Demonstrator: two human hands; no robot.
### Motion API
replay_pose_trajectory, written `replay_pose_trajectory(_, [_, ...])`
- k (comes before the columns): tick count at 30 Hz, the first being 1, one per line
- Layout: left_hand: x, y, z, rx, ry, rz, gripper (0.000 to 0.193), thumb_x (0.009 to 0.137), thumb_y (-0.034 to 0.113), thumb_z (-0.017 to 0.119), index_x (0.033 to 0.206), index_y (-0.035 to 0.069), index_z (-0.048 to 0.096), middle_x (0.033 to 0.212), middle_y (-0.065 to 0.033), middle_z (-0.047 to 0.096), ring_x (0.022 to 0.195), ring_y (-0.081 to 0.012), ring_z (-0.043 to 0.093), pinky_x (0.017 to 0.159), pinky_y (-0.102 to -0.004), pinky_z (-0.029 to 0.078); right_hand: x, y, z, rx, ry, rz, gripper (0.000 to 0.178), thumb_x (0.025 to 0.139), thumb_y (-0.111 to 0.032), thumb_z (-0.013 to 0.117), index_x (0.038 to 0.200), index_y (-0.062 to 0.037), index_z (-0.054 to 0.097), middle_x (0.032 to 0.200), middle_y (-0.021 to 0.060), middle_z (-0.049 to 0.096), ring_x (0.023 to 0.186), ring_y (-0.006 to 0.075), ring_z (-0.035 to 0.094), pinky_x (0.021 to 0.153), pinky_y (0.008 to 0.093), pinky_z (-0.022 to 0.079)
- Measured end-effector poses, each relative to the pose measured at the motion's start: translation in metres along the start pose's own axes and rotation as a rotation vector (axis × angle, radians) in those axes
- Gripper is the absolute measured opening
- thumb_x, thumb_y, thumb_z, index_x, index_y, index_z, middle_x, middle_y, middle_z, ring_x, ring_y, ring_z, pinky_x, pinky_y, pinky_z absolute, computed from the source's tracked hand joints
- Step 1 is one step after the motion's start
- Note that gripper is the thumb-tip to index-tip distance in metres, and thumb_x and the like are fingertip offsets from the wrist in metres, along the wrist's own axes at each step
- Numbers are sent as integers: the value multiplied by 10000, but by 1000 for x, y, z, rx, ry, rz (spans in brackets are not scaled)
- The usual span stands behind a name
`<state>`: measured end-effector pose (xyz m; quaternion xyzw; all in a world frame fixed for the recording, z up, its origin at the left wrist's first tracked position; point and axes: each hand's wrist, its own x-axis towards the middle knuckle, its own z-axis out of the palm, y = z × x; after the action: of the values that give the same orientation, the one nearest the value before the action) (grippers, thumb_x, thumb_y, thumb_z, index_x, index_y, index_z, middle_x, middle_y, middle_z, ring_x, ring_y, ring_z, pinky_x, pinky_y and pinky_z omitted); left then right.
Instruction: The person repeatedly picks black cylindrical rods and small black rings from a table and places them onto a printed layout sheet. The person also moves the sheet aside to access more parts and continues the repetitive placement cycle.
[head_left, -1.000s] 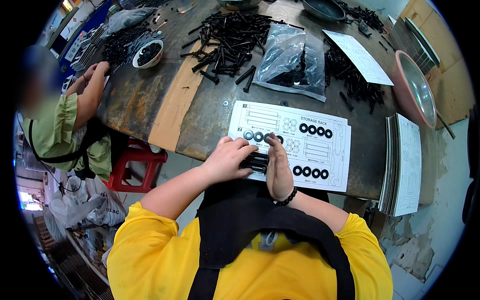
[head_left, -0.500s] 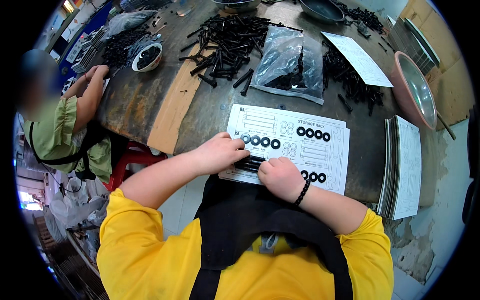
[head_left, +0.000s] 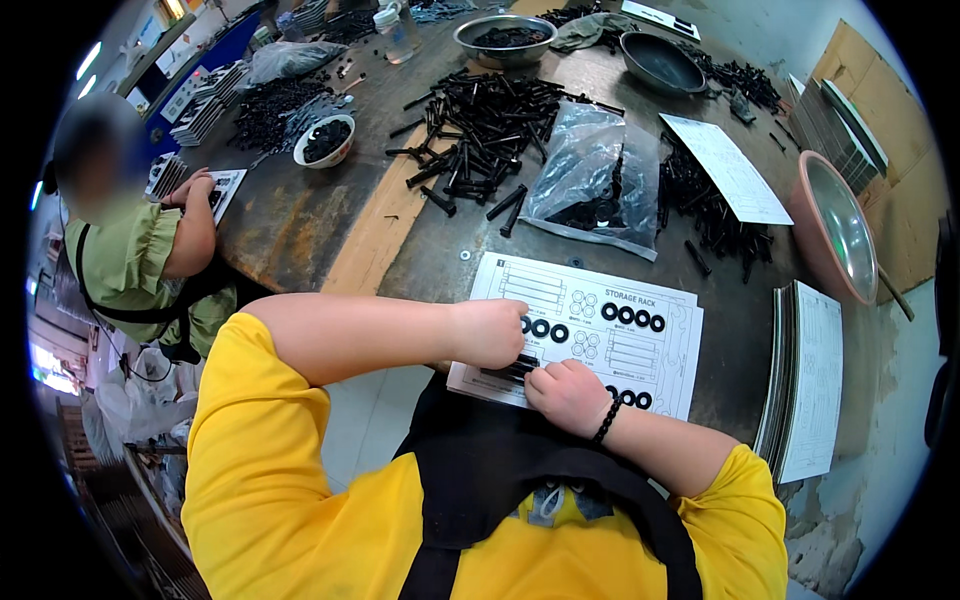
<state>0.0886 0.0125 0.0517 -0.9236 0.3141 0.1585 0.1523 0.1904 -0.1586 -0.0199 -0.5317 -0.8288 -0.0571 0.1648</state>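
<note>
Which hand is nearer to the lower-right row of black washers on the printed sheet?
Right. The right hand is just left of that row of washers; the left hand is farther away, over the left part of the sheet.

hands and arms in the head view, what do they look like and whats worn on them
The left hand and right hand are both bare, without gloves. A bracelet of round black beads circles the right wrist. The left sleeve and right sleeve are short and bright yellow, leaving the forearms uncovered.
</note>
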Motion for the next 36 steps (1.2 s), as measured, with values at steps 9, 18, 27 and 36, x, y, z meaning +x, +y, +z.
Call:
replay_pose_trajectory(9, [18, -1, 15, 58, -68, 8, 113, 649, 168, 571, 545, 153, 614, 597, 27, 607, 591, -140, 554, 750, -264, 355, 2, -3, 2, -15, 31, -23, 35, 684, -141, 519, 655, -121, 513, 684, 19, 449, 634, 164, 489, 558, 274, 402])
replay_pose_trajectory(18, [-7, -31, 24, -406, -47, -246, 151, 705, 217, 628, 822, 131, 668, 775, -50, 625, 763, -227, 608, 792, -341, 426, 14, 18, -26, 267, -131, 132, 97, 752, -187, 552, 743, -92, 537, 725, 56, 516, 699, 219, 556, 606, 334, 453])
replay_pose_trajectory(27, [-57, -116, 108, -400, 418, -1162, 310, 718, 217, 657, 990, 78, 607, 951, -80, 581, 971, -257, 533, 849, -372, 411, 114, 144, 13, 7, 39, 309, 160, 732, -126, 557, 869, -55, 596, 915, 89, 554, 951, 249, 515, 819, 353, 427])
replay_pose_trajectory(36, [-26, -142, 153, 44, 424, -1224, 126, 751, 152, 481, 742, 109, 598, 839, -39, 553, 918, -204, 518, 923, -397, 309, 170, 158, 74, -412, -202, 300, 218, 824, -174, 441, 890, -106, 637, 929, 48, 587, 964, 199, 514, 1013, 459, 266])
